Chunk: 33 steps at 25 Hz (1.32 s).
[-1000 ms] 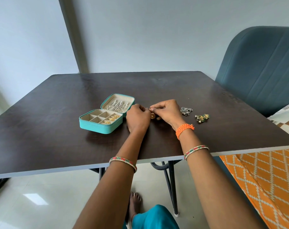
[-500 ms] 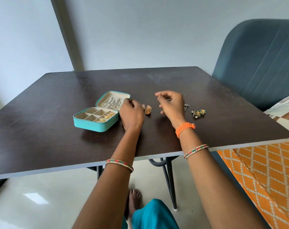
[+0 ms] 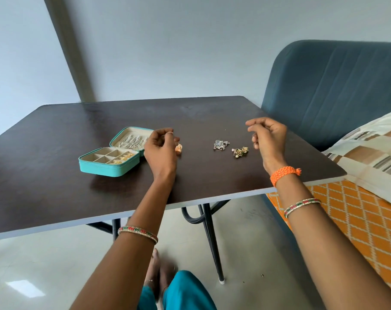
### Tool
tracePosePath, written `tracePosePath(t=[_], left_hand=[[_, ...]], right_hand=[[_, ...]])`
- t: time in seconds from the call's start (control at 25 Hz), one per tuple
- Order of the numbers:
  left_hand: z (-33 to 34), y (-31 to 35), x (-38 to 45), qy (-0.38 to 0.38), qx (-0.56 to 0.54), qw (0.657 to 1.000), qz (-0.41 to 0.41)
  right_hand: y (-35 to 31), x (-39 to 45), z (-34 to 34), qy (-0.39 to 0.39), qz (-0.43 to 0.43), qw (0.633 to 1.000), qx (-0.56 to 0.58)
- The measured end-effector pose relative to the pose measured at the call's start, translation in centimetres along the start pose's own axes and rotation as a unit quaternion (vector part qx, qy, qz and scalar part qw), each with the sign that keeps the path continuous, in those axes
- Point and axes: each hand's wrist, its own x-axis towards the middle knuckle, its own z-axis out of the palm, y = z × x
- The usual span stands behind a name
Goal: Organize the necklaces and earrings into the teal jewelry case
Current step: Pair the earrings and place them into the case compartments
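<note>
The teal jewelry case (image 3: 105, 170) lies open on the dark table (image 3: 55, 186), left of centre. Its tray has several compartments, some with gold pieces, and silver necklaces (image 3: 131, 141) lie in its lid. My left hand (image 3: 161, 153) hovers just right of the case with its fingers curled, and a gold earring (image 3: 178, 148) hangs at its thumb and fingertips. A silver earring cluster (image 3: 220, 144) and a green and gold earring pair (image 3: 240, 151) lie on the table between my hands. My right hand (image 3: 268, 139) is raised right of them with loosely curled fingers, and nothing shows in it.
A blue upholstered seat back (image 3: 335, 90) stands at the table's right. An orange patterned cover (image 3: 357, 231) and a striped pillow (image 3: 373, 157) lie beside the right edge. The table's front edge (image 3: 190, 203) runs just under my forearms.
My hands held the gold earring together, then parted. The right hand has swung away to the right past the loose earrings. The left hand stays by the case with the earring.
</note>
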Motion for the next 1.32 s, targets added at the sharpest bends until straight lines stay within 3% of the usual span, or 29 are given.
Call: tracePosePath(t=[0.12, 0.2, 0.28, 0.4, 0.48, 0.56, 0.68, 1.08, 1.32], left_hand=[[2.3, 0.0, -0.9, -0.102, 0.083, 0.991, 0.035], [3.8, -0.9, -1.7, -0.190, 0.175, 0.962, 0.086], [4.9, -2.1, -2.3, -0.237, 0.232, 0.938, 0.104], [6.6, -3.1, -2.8, -0.245, 0.273, 0.929, 0.052], [8.1, -3.3, -3.0, -0.228, 0.371, 0.899, 0.049], [9.3, -3.4, -3.3, -0.196, 0.437, 0.876, 0.049], [9.7, -3.8, -3.3, -0.209, 0.464, 0.858, 0.062], [8.5, -3.7, -3.3, -0.210, 0.313, 0.925, 0.043], [8.3, -4.5, -2.9, -0.235, 0.179, 0.955, 0.012]], right_hand=[[1.7, 0.9, -1.7, -0.072, 0.007, 0.990, -0.119], [3.5, 1.1, -2.8, -0.127, 0.027, 0.979, -0.159], [5.1, 1.2, -3.3, -0.122, 0.043, 0.978, -0.166], [6.3, 1.8, -2.8, -0.113, 0.002, 0.958, -0.264], [6.8, 1.9, -2.4, -0.137, -0.024, 0.937, -0.320], [7.0, 2.0, -2.3, -0.148, -0.007, 0.941, -0.305], [6.8, 1.9, -2.6, -0.155, 0.010, 0.955, -0.252], [5.1, 0.8, -3.4, -0.117, 0.002, 0.988, -0.102], [4.8, 0.6, -3.6, -0.122, 0.003, 0.987, -0.101]])
